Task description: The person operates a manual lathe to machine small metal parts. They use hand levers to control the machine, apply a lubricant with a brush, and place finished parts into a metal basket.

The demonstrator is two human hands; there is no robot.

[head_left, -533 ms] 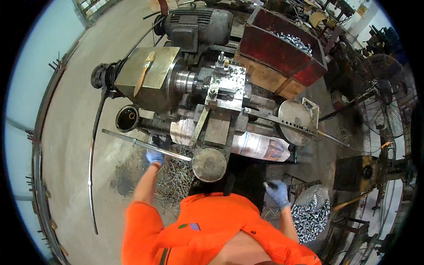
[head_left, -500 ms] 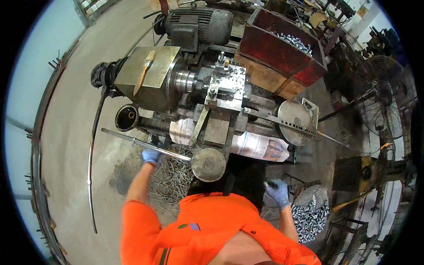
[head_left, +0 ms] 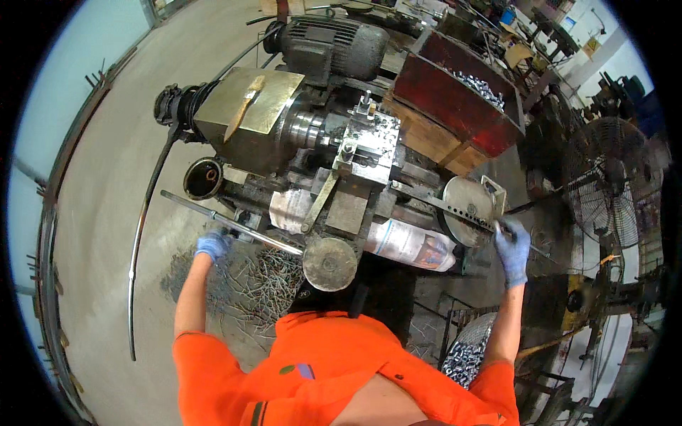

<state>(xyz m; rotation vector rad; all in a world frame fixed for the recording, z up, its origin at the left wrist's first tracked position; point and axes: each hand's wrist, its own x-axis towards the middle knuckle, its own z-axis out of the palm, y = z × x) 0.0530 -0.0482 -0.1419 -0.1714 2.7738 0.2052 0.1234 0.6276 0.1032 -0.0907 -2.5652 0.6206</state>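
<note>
In a blue glove, my left hand (head_left: 212, 246) is at the left, below a long steel rod (head_left: 238, 228) and beside a dark metal part of the lathe; its fingers are blurred, so their grip does not show. My right hand (head_left: 513, 254), also gloved in blue, is closed round the far right end of a flat lever (head_left: 444, 206) with a row of holes. That lever runs out from the shiny tool slide (head_left: 371, 145), which is strewn with chips. Left of the slide is the spindle chuck (head_left: 307, 130).
A round disc (head_left: 329, 264) stands near my body. Bent metal scraps (head_left: 270, 284) lie on the floor. A basket of small shiny parts (head_left: 465, 358) is by my right forearm. Behind are a red bin (head_left: 447, 92), a motor (head_left: 334, 46) and a fan (head_left: 607, 170). A brush (head_left: 244, 108) rests on the headstock.
My right hand has moved up and right from beside the parts basket to the lever's end. My left hand has shifted left, away from the lathe. The view has turned slightly.
</note>
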